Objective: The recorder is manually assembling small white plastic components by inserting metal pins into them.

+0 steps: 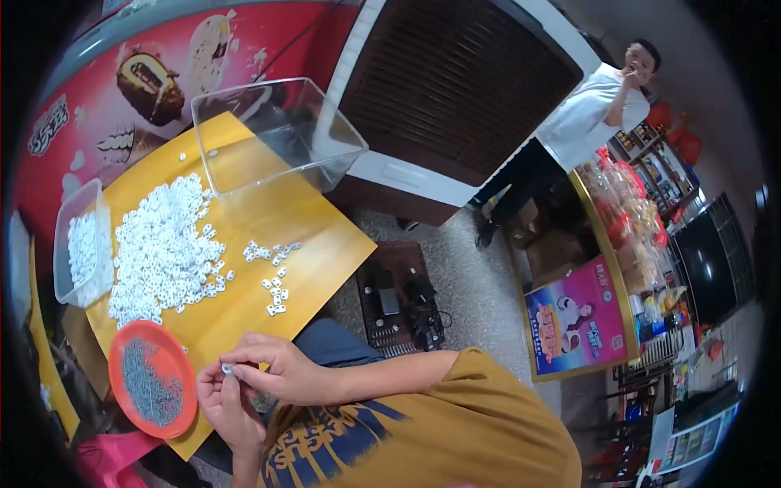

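Observation:
Near the front edge of the yellow tabletop (pixel 305 220), my two hands meet in a pinch. My left hand (pixel 232 415) and my right hand (pixel 285 374) are both closed on one small white plastic piece (pixel 228 369), largely covered by the fingertips. Just left of them, an orange-red plate (pixel 185 358) holds many thin grey metal pins or nails. Beyond the plate spreads a big heap of similar white plastic pieces (pixel 163 252), each with dark holes. Right of the heap, a smaller scattered group of pieces (pixel 277 291) lies by itself.
A large clear bin (pixel 333 134) stands at the table's back; a small clear tub (pixel 104 244) of white pieces sits at its left edge. An air cooler (pixel 455 89) rises behind. On the floor is a dark slatted stand (pixel 394 297). A person (pixel 590 114) stands at back right.

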Demonstrator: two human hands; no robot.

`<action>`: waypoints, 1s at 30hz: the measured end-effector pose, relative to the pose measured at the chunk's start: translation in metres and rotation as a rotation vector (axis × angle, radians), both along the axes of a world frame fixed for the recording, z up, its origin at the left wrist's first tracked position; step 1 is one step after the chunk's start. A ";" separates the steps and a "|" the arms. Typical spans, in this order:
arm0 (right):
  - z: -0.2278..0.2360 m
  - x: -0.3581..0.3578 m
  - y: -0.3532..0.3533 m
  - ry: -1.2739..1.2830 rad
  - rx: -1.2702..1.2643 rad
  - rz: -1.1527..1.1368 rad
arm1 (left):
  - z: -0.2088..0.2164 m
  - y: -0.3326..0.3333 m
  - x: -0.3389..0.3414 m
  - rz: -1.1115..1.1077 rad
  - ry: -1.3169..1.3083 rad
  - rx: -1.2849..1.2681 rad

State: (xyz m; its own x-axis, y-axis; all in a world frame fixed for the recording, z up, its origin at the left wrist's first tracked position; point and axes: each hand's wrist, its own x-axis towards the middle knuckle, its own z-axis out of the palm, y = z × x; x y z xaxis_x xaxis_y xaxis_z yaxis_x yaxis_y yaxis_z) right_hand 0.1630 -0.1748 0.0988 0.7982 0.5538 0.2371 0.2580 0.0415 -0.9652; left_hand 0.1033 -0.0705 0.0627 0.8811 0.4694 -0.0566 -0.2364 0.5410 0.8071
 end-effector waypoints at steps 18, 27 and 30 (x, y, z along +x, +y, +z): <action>-0.023 -0.020 -0.004 -0.106 0.050 -0.074 | -0.006 -0.015 -0.018 0.094 0.018 0.053; -0.029 -0.016 -0.005 -0.030 -0.003 -0.066 | -0.006 -0.018 -0.014 0.133 0.063 0.064; -0.030 -0.016 -0.004 -0.037 0.021 -0.061 | -0.004 -0.019 -0.015 0.141 0.092 0.074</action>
State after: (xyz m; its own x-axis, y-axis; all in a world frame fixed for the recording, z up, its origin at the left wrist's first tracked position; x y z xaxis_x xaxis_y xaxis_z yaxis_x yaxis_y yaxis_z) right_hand 0.1469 -0.1792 0.0685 0.8208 0.4988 0.2784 0.2962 0.0451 -0.9541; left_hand 0.0886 -0.0894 0.0582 0.7991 0.5937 -0.0949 -0.2289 0.4464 0.8651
